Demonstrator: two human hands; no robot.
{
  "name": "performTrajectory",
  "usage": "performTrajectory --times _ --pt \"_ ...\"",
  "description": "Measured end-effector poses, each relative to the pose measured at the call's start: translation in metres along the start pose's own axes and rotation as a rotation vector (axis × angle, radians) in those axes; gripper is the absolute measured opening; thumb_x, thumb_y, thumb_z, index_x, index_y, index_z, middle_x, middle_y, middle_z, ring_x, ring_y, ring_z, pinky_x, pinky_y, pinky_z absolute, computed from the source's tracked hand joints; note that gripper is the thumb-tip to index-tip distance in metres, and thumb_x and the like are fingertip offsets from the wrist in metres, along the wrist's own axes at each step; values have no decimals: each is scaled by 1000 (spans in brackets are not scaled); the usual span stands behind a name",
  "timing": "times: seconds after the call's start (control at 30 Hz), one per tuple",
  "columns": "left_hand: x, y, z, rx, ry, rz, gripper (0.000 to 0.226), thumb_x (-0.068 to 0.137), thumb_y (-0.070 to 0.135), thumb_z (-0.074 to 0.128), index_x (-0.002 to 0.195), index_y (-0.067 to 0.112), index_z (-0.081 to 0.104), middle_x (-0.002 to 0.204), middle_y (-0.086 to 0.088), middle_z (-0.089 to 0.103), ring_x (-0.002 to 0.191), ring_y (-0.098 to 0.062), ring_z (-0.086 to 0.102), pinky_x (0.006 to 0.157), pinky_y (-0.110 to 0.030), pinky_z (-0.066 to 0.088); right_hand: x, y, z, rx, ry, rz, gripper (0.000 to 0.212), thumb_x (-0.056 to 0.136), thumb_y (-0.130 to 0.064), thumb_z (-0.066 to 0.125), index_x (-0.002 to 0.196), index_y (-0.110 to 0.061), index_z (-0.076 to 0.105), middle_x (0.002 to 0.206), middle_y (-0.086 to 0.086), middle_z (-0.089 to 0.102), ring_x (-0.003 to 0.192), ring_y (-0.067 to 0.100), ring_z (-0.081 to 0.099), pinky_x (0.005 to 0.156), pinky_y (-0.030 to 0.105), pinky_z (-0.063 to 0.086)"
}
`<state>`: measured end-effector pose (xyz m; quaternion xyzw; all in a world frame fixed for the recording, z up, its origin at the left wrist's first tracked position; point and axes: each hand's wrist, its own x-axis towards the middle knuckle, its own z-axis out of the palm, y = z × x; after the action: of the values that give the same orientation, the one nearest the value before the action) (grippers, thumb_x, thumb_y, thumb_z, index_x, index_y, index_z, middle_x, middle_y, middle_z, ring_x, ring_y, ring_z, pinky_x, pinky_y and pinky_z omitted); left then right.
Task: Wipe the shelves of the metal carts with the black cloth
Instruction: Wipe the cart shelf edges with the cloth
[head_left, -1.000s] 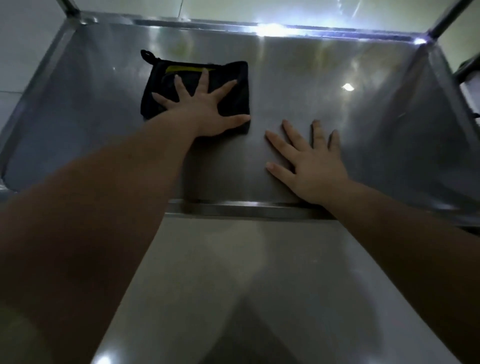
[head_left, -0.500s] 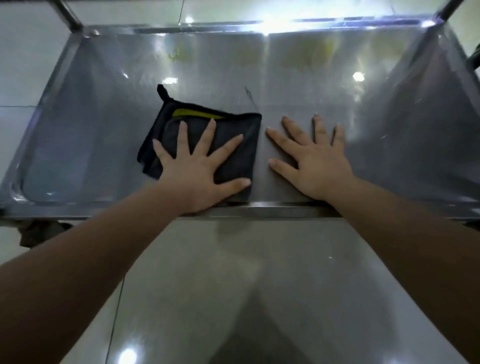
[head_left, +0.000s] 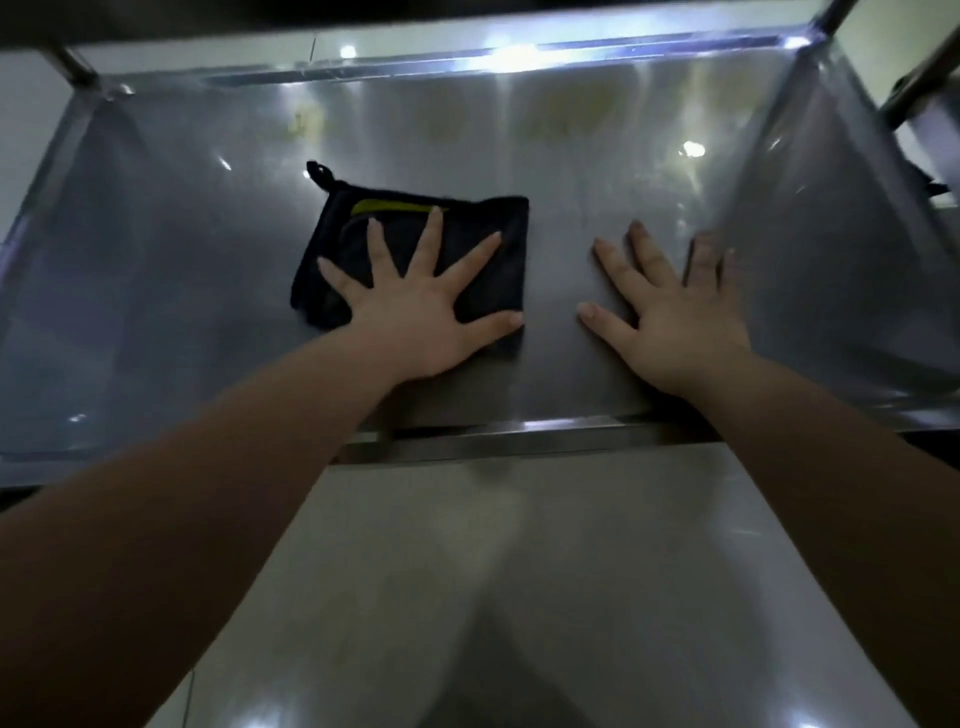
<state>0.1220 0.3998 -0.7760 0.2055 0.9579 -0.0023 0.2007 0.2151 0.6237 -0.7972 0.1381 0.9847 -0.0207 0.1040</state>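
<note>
the left hand (head_left: 415, 322) only presses on the black cloth (head_left: 483, 244) and does not grip it. on a fast stroke the folded layers could bunch up or slide out from under the palm, and the small loop (head_left: 318, 171) at the far left corner could drag. the right hand (head_left: 675, 322) lies bare on the shelf (head_left: 182, 270), near the cloth on its right. it likely leaves prints on metal meant to be clean, and leaning on it might shove the cart if it rolls freely.

both arms reach forward and down. both hands are palm-down with fingers straight and spread, the left on the cloth's near half, the right slightly blurred. the cloth sits left of the shelf's middle, apart from the raised front rim (head_left: 519, 431). yellowish marks (head_left: 306, 122) near the far rim may be stains or reflections; if stains, they are easy to miss.
</note>
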Motion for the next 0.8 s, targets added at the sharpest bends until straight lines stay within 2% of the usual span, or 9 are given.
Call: performTrajectory --times 0.17,0.3,0.43,0.63,0.8 --pt "75 52 -30 -35 21 -2 84 73 94 23 144 63 -12 161 8 -25 142 -46 -28 97 -83 -12 -1 4 3 14 33 -17 72 86 -79 11 150 -52 -9 163 -12 -12 147 42 -14 117 57 -13" --pt "85 61 -34 -70 28 -19 85 73 94 24 145 62 -10 162 8 -23 143 -45 -27 98 -82 -13 2 9 3 30 26 -22 70 87 -78 12 150 -53 -8 163 -14 -13 148 39 -16 117 57 -12" --pt "42 51 -15 -35 18 14 86 72 95 23 143 63 -14 162 10 -24 144 -42 -27 101 -80 -11 0 8 4 52 41 -36 64 93 -71 14 150 -52 -6 164 -14 -10 148 41 -14 116 59 -11" --pt "-79 27 37 27 2 61 83 64 95 8 133 68 -27 157 15 -33 143 -37 -33 105 -76 -12 0 5 6 19 67 -22 63 94 -70 13 151 -50 -5 164 -12 -9 147 42 -14 116 60 -10" --pt "-85 32 38 20 -22 42 81 63 95 8 130 70 -29 155 17 -36 142 -38 -34 105 -76 -13 1 27 -6 34 76 -12 67 94 -70 23 153 -45 6 165 -10 -2 149 37 -10 116 62 -8"
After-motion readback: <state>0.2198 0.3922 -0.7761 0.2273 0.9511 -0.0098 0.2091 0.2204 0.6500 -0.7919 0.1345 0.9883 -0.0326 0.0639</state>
